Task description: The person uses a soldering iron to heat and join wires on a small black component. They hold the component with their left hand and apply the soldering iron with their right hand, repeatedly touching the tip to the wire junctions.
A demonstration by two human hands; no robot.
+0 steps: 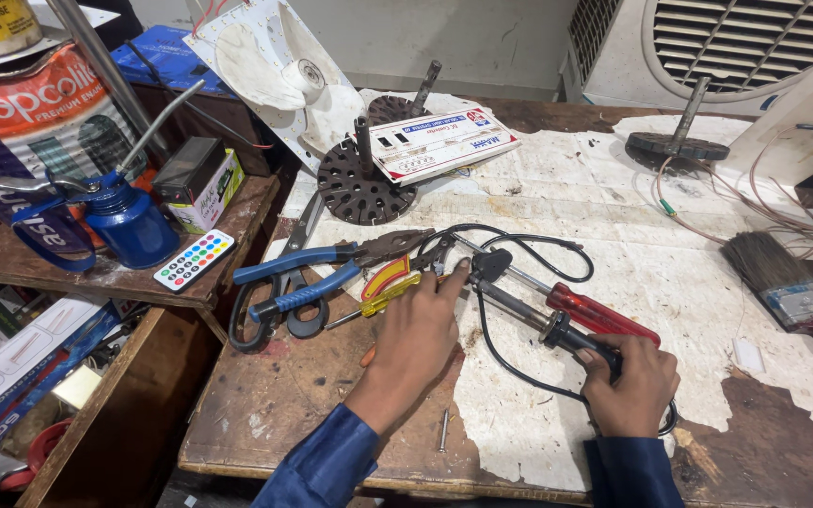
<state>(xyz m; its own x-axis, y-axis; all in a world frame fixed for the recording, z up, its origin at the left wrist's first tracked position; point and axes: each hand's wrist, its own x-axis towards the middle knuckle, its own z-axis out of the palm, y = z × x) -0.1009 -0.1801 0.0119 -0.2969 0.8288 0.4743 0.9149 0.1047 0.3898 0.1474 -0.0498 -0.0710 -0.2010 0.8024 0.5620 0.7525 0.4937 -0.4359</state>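
Gripping soldering iron [538, 320] by its black handle, R hand [630, 388] clenched, tip flat on bench to steady it | L hand [416, 334] loose, forefinger pinning small black part [489, 264] at iron tip; pliers [331, 268] beside

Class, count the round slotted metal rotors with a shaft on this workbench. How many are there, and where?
3. One dark rotor lies beside the white fan blade, a second rotor sits behind the printed card, and a third rotor stands near the cooler. Others may be hidden.

wall [444, 38]: pale grey | workbench [265, 395]: worn wood | side shelf [11, 259]: cluttered
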